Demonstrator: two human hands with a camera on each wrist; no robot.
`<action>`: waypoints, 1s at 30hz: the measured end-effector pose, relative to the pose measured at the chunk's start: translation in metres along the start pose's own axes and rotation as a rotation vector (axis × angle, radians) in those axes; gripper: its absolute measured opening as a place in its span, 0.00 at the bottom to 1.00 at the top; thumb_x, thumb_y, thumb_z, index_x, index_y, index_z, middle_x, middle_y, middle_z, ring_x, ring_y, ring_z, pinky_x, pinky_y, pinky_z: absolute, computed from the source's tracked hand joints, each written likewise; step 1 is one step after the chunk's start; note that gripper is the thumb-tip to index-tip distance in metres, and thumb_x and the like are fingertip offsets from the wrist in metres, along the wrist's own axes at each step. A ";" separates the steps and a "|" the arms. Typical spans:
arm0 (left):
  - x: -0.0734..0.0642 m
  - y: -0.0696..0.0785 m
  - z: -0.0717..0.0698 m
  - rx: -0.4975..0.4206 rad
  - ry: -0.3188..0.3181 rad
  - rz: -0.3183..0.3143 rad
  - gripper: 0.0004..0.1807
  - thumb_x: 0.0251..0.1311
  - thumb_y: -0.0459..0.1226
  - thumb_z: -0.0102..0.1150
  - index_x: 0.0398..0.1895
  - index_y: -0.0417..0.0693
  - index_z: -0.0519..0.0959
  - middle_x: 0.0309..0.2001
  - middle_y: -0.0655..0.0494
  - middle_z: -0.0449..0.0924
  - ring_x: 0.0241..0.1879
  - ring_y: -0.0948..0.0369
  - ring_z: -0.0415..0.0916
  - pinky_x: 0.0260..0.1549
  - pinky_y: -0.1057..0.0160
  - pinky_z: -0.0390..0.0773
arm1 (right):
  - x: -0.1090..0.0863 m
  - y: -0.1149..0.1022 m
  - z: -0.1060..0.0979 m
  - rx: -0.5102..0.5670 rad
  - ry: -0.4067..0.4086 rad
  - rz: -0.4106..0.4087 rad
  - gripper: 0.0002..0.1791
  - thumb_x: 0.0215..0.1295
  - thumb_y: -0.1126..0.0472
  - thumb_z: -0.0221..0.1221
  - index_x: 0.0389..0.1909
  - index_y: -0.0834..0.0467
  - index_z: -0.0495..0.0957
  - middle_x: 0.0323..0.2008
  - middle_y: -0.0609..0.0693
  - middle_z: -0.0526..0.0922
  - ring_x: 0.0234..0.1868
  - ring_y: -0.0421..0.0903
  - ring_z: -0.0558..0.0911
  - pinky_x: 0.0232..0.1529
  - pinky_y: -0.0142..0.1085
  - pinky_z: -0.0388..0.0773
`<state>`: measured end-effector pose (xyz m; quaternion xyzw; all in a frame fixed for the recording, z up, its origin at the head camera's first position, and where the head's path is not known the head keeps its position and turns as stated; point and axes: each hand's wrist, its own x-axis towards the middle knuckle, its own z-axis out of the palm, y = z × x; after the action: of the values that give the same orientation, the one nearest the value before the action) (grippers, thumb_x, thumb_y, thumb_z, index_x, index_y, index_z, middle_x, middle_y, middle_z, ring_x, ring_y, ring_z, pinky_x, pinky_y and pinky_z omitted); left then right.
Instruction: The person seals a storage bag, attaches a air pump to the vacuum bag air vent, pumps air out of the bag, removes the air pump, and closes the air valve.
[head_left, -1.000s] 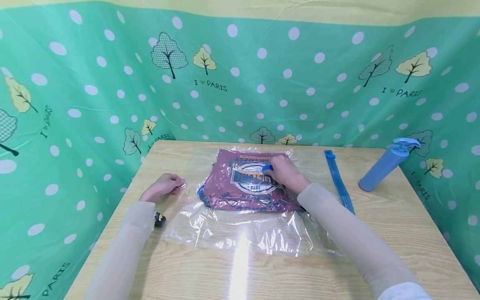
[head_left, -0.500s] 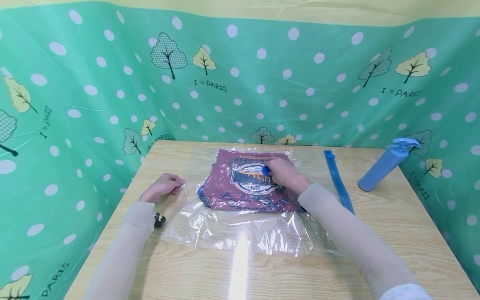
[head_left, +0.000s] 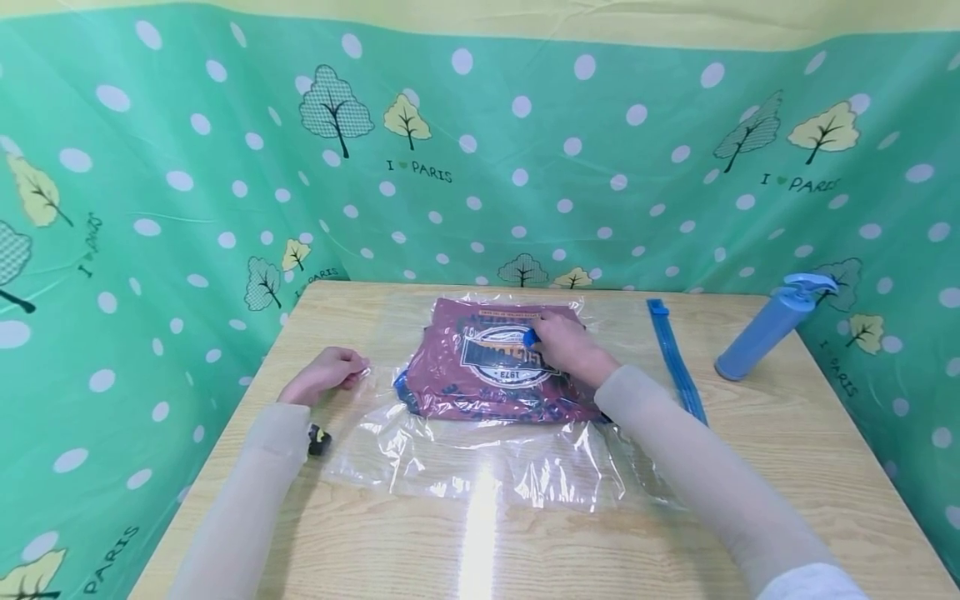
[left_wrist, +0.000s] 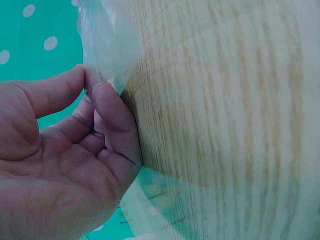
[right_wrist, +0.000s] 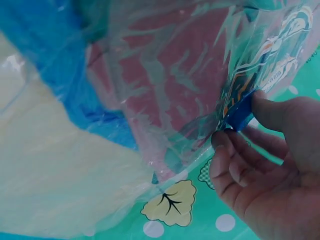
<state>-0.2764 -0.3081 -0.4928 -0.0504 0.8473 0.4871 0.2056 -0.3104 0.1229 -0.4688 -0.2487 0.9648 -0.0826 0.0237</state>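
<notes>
A clear plastic storage bag (head_left: 487,479) lies flat on the wooden table, a folded maroon garment (head_left: 442,367) with printed lettering inside it. Blue fabric (right_wrist: 75,90) shows beside the maroon through the film in the right wrist view. Between thumb and fingers my left hand (head_left: 326,373) pinches the bag's left edge; the left wrist view shows the thin film (left_wrist: 107,37) at those fingertips. Over the garment, my right hand (head_left: 568,343) grips a small round blue valve cap (head_left: 531,338) on the bag. Its thumb and index finger hold the cap's rim (right_wrist: 241,115).
To the right of the bag lies a blue zip strip (head_left: 678,367) with a slider at its far end. A blue hand pump (head_left: 765,333) stands tilted in view farther right. Green patterned cloth (head_left: 480,167) hangs behind and along both sides of the table (head_left: 390,550).
The fingers of my right hand have turned slightly at the blue valve cap, whose visible face has shifted a little. My left hand stays at the bag's edge.
</notes>
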 end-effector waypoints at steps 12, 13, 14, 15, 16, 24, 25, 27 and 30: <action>-0.002 -0.001 0.002 -0.007 -0.002 0.012 0.13 0.80 0.34 0.52 0.32 0.40 0.76 0.27 0.57 0.71 0.29 0.62 0.67 0.30 0.68 0.73 | 0.001 0.003 0.003 -0.024 -0.019 -0.055 0.11 0.68 0.70 0.68 0.49 0.69 0.83 0.44 0.61 0.82 0.44 0.56 0.84 0.52 0.48 0.85; -0.002 -0.001 0.001 -0.009 -0.002 0.018 0.13 0.80 0.34 0.51 0.32 0.40 0.76 0.27 0.57 0.70 0.29 0.62 0.67 0.29 0.68 0.72 | 0.002 0.003 0.003 -0.019 -0.022 -0.049 0.09 0.68 0.71 0.68 0.47 0.69 0.83 0.43 0.60 0.82 0.43 0.56 0.84 0.51 0.48 0.85; -0.002 -0.001 0.001 -0.012 -0.002 0.023 0.13 0.80 0.33 0.51 0.32 0.40 0.76 0.27 0.57 0.70 0.29 0.62 0.67 0.29 0.68 0.72 | 0.003 0.003 0.003 -0.015 -0.024 -0.045 0.08 0.68 0.71 0.68 0.45 0.68 0.84 0.41 0.59 0.82 0.42 0.55 0.84 0.50 0.48 0.85; -0.002 0.000 0.001 -0.019 0.001 0.023 0.13 0.80 0.33 0.51 0.32 0.40 0.75 0.27 0.57 0.70 0.29 0.62 0.66 0.29 0.68 0.71 | 0.004 0.003 0.003 -0.010 -0.028 -0.041 0.06 0.67 0.72 0.68 0.43 0.67 0.84 0.40 0.58 0.82 0.41 0.55 0.84 0.49 0.48 0.85; -0.002 0.000 0.002 -0.022 0.004 0.023 0.13 0.80 0.33 0.51 0.32 0.40 0.75 0.27 0.57 0.69 0.28 0.62 0.66 0.29 0.68 0.71 | 0.005 0.003 0.003 -0.010 -0.033 -0.034 0.04 0.67 0.71 0.68 0.41 0.66 0.84 0.38 0.57 0.82 0.40 0.54 0.83 0.47 0.47 0.86; -0.001 0.001 0.002 -0.015 -0.002 0.031 0.13 0.80 0.33 0.50 0.32 0.39 0.75 0.26 0.56 0.69 0.28 0.62 0.65 0.29 0.68 0.70 | 0.007 -0.009 -0.002 -0.029 -0.058 0.052 0.04 0.63 0.71 0.68 0.36 0.63 0.82 0.34 0.56 0.84 0.37 0.54 0.84 0.44 0.48 0.86; -0.001 0.001 0.002 -0.017 0.000 0.025 0.13 0.80 0.33 0.50 0.32 0.39 0.75 0.26 0.56 0.69 0.28 0.62 0.65 0.29 0.68 0.70 | 0.008 -0.012 -0.003 -0.032 -0.060 0.073 0.05 0.62 0.71 0.68 0.37 0.64 0.82 0.34 0.56 0.83 0.37 0.54 0.84 0.43 0.48 0.86; -0.001 0.001 0.002 -0.015 -0.002 0.021 0.13 0.80 0.33 0.50 0.33 0.39 0.76 0.27 0.57 0.69 0.28 0.62 0.66 0.29 0.69 0.71 | 0.009 -0.016 -0.004 -0.033 -0.061 0.112 0.06 0.62 0.70 0.68 0.38 0.64 0.81 0.34 0.57 0.83 0.36 0.54 0.84 0.42 0.48 0.86; 0.000 0.002 0.001 -0.009 0.004 0.012 0.13 0.80 0.34 0.51 0.33 0.39 0.77 0.28 0.57 0.70 0.29 0.63 0.67 0.30 0.69 0.73 | 0.011 -0.021 -0.004 -0.033 -0.050 0.147 0.08 0.60 0.70 0.68 0.40 0.66 0.82 0.35 0.58 0.84 0.35 0.53 0.84 0.40 0.48 0.86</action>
<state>-0.2761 -0.3066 -0.4917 -0.0473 0.8458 0.4920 0.2007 -0.3099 0.1000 -0.4613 -0.1797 0.9807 -0.0583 0.0496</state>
